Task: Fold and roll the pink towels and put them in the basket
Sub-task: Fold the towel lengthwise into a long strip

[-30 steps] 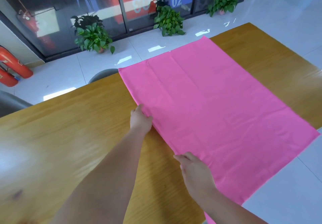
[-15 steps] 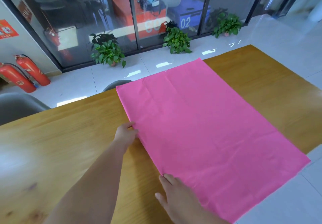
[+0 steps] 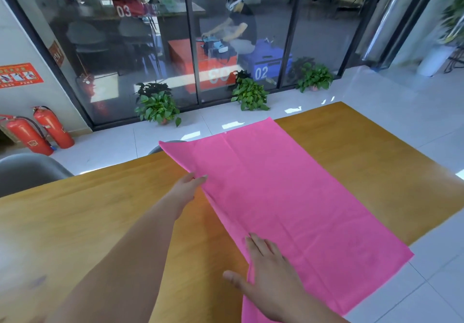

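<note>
Right hand (image 3: 268, 272) rests flat on the pink towel (image 3: 288, 209); left hand (image 3: 184, 189) touches its edge.

matt pink cloth towel (image 3: 288, 209), glossy wooden table (image 3: 88, 209), shiny floor tiles (image 3: 414, 127)

left hand (image 3: 187, 188) stretched far forward, fingers extended; right hand (image 3: 266, 272) nearer, flat, fingers spread.
</note>
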